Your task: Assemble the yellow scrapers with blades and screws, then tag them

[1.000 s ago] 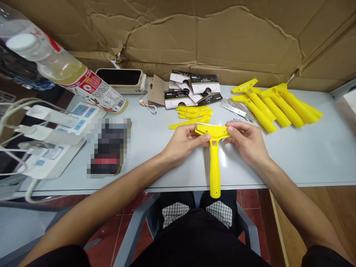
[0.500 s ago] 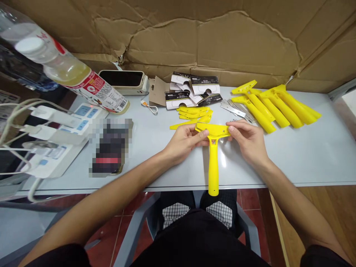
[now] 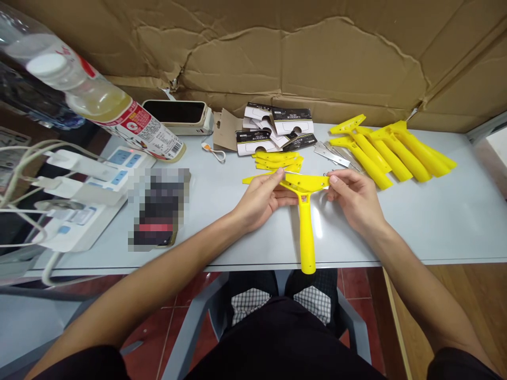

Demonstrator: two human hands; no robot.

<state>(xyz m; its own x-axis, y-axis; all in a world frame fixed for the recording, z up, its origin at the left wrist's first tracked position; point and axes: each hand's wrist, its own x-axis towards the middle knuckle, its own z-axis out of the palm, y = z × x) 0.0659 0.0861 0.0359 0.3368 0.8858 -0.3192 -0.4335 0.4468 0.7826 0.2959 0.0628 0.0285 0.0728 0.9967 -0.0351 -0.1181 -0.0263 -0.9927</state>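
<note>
A yellow plastic scraper [image 3: 307, 227] is held up between both hands, its handle pointing toward me over the table edge. My left hand [image 3: 261, 199] grips the left end of its head, thumb on top and fingers underneath. My right hand [image 3: 354, 200] pinches the right end of the head between thumb and fingers. A thin strip of metal shows along the head's far edge. Just beyond lie several loose yellow head pieces [image 3: 275, 159]. Flat metal blades [image 3: 335, 155] lie beyond my right hand. More yellow scraper handles [image 3: 390, 150] are stacked at the right.
Black-and-white cardboard packets [image 3: 273, 129] lie against the cardboard wall [image 3: 277, 58]. On the left are a drink bottle [image 3: 134, 124], a phone-like device [image 3: 178, 113], a short cable [image 3: 215, 152], a blurred-out phone [image 3: 160, 208] and a power strip [image 3: 79, 221] with plugs.
The left thumb has shifted from the face of the scraper's head to its upper left corner. The scraper's handle has swung slightly to the right, and the right hand still pinches its end.
</note>
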